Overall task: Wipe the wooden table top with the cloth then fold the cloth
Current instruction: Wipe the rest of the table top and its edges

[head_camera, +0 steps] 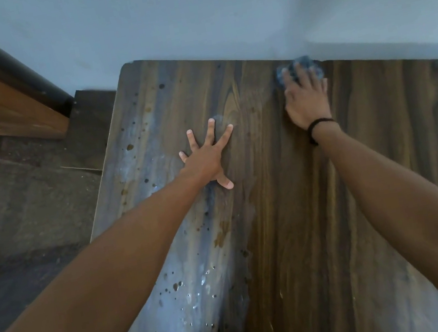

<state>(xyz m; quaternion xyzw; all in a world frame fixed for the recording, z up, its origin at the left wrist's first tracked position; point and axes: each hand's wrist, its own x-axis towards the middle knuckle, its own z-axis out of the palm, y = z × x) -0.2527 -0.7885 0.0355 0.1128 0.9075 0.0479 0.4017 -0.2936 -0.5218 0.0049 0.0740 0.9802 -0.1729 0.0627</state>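
Here your right hand (306, 99) presses the bunched blue cloth (306, 60), fingers laid flat over it, at the wooden table top's (280, 228) far edge by the wall (214, 7). Your left hand (206, 159) rests splayed, holding nothing. If you sweep too narrowly, the droplets (180, 285) on the left strip likely go unwiped.

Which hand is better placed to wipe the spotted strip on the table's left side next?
Right hand: it presses the cloth against the table. The left hand lies flat with spread fingers, holding nothing.
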